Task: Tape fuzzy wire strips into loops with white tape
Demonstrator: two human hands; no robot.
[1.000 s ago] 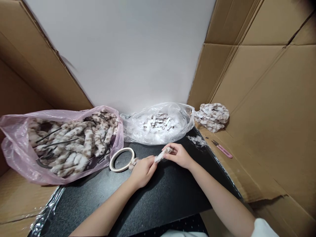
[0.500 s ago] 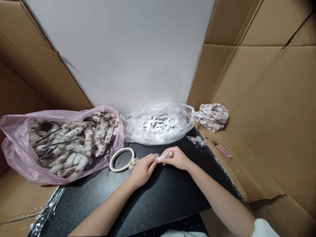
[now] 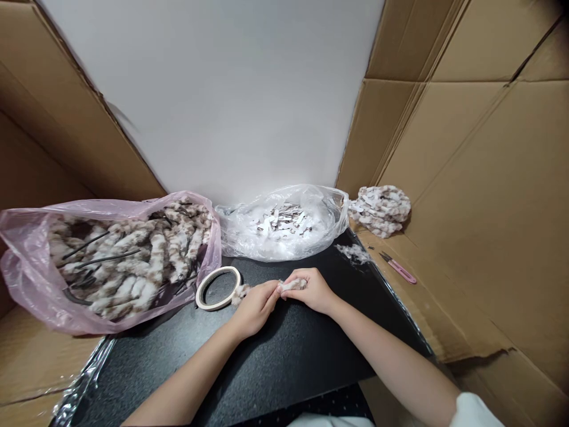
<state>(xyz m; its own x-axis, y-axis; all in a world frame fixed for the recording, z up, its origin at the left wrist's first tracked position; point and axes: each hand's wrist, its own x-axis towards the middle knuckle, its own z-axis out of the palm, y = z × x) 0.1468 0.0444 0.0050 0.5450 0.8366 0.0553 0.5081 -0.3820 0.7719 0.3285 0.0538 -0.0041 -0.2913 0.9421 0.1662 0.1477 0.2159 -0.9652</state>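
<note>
A brown-and-white fluffy fur strip (image 3: pixel 295 284) runs between my two hands above the black tabletop. My left hand (image 3: pixel 255 307) is closed around its middle, and a tuft of it sticks out on the left. My right hand (image 3: pixel 315 292) pinches the other end, its fingertips meeting those of the left. What lies under the fingers is hidden. Close to the left hand, a roll of cream tape (image 3: pixel 198 293) lies flat, next to the tuft.
A pink plastic bag (image 3: pixel 26 255) full of similar fur strips with dark cords lies at left. A clear bag (image 3: pixel 240 237) holds small white pieces. At right are a fur bundle (image 3: pixel 384 210), pink thread snips (image 3: pixel 402 270) and loose fluff (image 3: pixel 353 254). Cardboard walls (image 3: pixel 498 196) flank the black table (image 3: pixel 178 367).
My right hand has shifted slightly left, closer to my left hand, and less of the fur strip shows past its fingers. The left hand stays nearly where it was.
</note>
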